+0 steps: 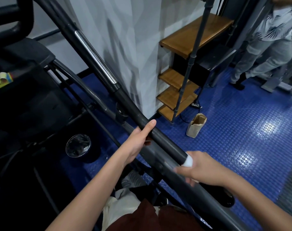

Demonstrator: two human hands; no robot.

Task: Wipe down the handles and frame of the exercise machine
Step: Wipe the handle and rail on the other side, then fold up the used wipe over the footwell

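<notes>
A long dark handle bar (125,104) of the exercise machine runs diagonally from upper left to lower right, with a chrome strip (95,57) on its upper part. My left hand (140,140) grips the bar near the middle, thumb lying along its top. Lower down, my right hand (200,170) is wrapped around the bar and presses a small white cloth (188,161) against it; the hand is motion-blurred. The machine's black frame (33,100) fills the left side.
A wooden shelf unit (180,87) on a metal post stands against the white pillar (125,52). A brown paper bag (196,125) sits on the blue studded floor (242,130). Another person's legs (258,57) stand at the upper right. A round cup holder (78,145) lies lower left.
</notes>
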